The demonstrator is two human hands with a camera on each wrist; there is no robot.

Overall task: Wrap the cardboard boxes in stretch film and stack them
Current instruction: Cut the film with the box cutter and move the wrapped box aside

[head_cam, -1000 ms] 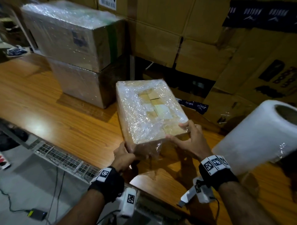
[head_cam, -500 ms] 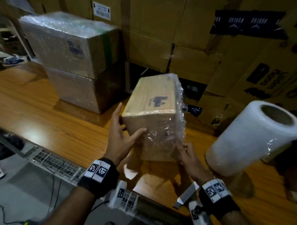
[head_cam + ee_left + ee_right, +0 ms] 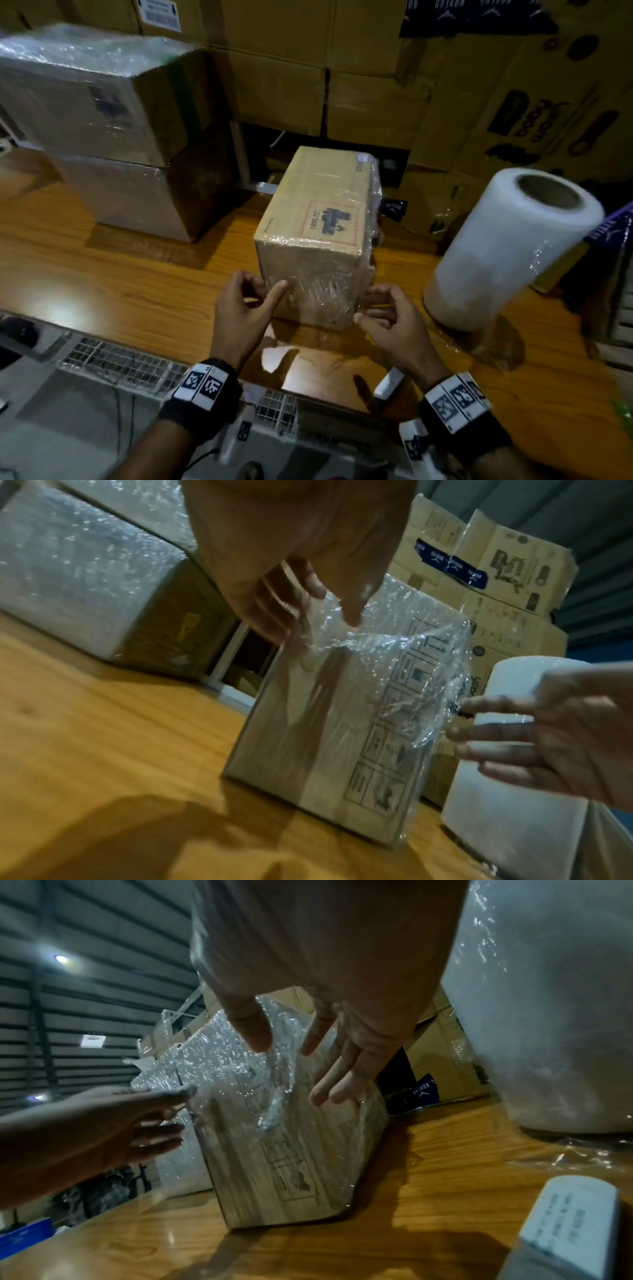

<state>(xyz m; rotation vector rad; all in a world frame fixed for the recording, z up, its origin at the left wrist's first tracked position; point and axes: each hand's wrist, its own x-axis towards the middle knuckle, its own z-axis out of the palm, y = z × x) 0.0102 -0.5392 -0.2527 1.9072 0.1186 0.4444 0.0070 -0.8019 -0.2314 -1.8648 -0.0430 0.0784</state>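
A small cardboard box [image 3: 318, 233], partly covered in stretch film, stands on the wooden table [image 3: 144, 281] in front of me. A loose flap of film [image 3: 404, 669] hangs off its near face. My left hand [image 3: 265, 282] is at the box's near left corner and pinches that flap between thumb and fingers [image 3: 332, 604]. My right hand [image 3: 366, 305] is at the near right corner, its fingers straight and spread, the tips touching the film's edge [image 3: 284, 1047]. The white roll of stretch film [image 3: 507, 246] stands to the right.
Two film-wrapped boxes are stacked at the left, the upper box [image 3: 102, 96] on the lower box [image 3: 137, 195]. A wall of large cartons [image 3: 342, 85] closes off the back. A small white device [image 3: 575, 1223] lies near the table's front edge.
The box, turned over and held tilted in both hands before, now stands on the table. My left hand left its side for the near face; both hands now work the loose film.
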